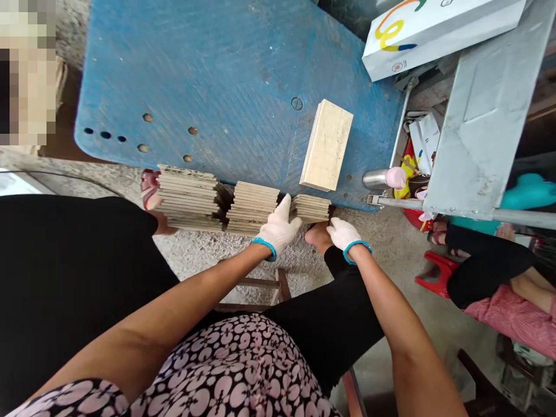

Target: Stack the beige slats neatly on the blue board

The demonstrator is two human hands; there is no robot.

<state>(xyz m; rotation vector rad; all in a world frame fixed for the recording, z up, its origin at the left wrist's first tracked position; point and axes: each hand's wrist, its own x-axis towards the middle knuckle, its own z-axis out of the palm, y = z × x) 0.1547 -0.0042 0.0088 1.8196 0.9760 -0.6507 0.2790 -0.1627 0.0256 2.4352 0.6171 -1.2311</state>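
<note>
The blue table [243,69] spans the upper view; along its near edge stand rows of thin, pale pieces, the left stack [189,200] being the largest, and what bears them is hidden; the flat pile [328,147] lies on the table, aligned closely enough to be lifted as one block by its long sides; the middle stack [252,208] has uneven ends, so loose pieces could slide on one another; the gloved left hand [280,229] has thumb and fingers spread at the left end of the right stack [310,208]; the gloved right hand [343,234] is by its other end, though I cannot tell whether it pinches anything; that smallest stack looks stiff and woody, each piece probably light, its thin edges liable to chip; it seems best squeezed evenly from both ends.
</note>
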